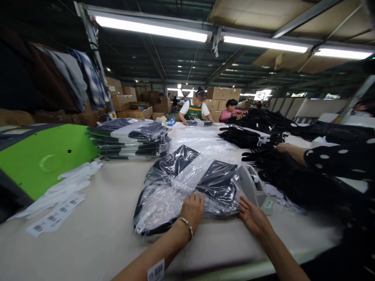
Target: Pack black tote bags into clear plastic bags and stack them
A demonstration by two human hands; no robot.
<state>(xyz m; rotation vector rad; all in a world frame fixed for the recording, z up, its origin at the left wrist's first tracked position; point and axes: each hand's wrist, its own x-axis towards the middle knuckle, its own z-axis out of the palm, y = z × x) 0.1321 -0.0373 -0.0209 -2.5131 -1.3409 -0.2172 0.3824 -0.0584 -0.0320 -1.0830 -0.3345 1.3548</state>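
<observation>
A dark garment folded in a clear plastic bag (221, 181) lies on the table in front of me, with a pale band down its middle. My left hand (192, 208) rests on the bag's near side, its fingers curled into the plastic. At the bag's right edge is my right hand (253, 216), fingers stretched out and touching the plastic. A barcode sticker (156, 271) is stuck on my left forearm. Just past the right end of the bag stands a grey tape dispenser-like holder (252, 181), partly hidden by the bag.
Several bagged garments form a stack (131, 138) at the back left. A green machine (49, 156) stands left, beside white gloves (63, 187) and barcode labels (57, 214). Black garments (281, 171) are heaped right, where a co-worker's arm (293, 152) reaches in. Another person (195, 109) works opposite.
</observation>
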